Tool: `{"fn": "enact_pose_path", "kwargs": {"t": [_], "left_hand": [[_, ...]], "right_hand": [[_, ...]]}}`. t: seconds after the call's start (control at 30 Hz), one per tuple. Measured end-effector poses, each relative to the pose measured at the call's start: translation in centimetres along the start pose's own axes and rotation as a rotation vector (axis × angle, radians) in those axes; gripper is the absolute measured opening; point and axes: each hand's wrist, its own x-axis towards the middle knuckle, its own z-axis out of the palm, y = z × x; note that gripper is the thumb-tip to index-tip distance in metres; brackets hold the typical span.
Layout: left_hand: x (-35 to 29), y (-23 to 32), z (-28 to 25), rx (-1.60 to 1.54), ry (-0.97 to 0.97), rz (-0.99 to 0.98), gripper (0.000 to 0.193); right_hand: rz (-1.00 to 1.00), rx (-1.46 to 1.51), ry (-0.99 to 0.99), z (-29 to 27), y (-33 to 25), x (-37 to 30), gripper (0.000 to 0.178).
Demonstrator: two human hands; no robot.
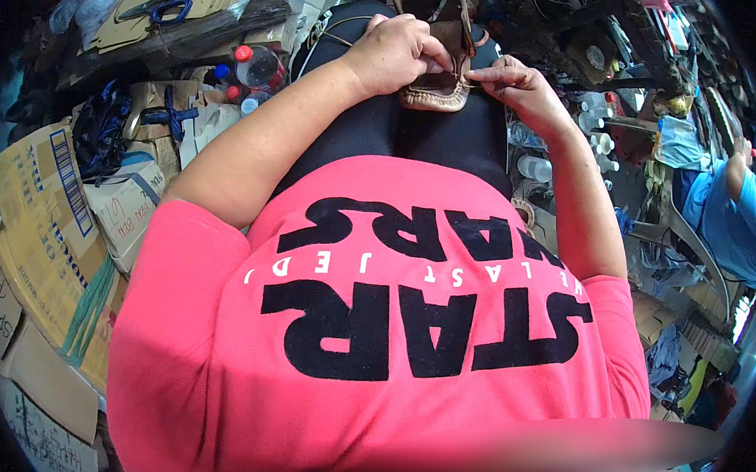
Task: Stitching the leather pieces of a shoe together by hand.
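A brown leather shoe (435,99) with a pale, puckered toe seam rests on my dark-clad lap, its toe toward me. My left hand (391,55) is closed on the shoe's edge, fingers curled over the leather beside the opening. On the other side, my right hand (523,90) holds thumb and forefinger pinched together close to the toe seam. Whatever sits in that pinch is too small to make out; a thin strand seems to show near the fingertips. The shoe's back part stretches away from me between my knees.
Blue-handled scissors (175,6) lie on cardboard at the far left. Plastic bottles (259,67) stand left of my legs, with cardboard boxes (43,204) stacked nearer. More small bottles (596,119) lie at right. A person in blue (723,215) is at the right edge.
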Motion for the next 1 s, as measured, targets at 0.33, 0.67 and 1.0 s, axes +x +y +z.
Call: {"fn": "enact_pose_path", "kwargs": {"t": [0.33, 0.67, 1.0], "left_hand": [[-1.5, 0.7, 0.0, 0.021, 0.037, -0.053, 0.016], [0.7, 1.8, 0.9, -0.198, -0.069, -0.306, 0.018], [1.4, 2.8, -0.8, 0.073, -0.168, -0.121, 0.015]], "right_hand": [[0.003, -0.039, 0.074, 1.3, 0.2, -1.0, 0.029], [0.172, 0.247, 0.029, 0.9, -0.6, 0.2, 0.029], [0.094, -0.095, 0.075, 1.7, -2.5, 1.5, 0.011]]}}
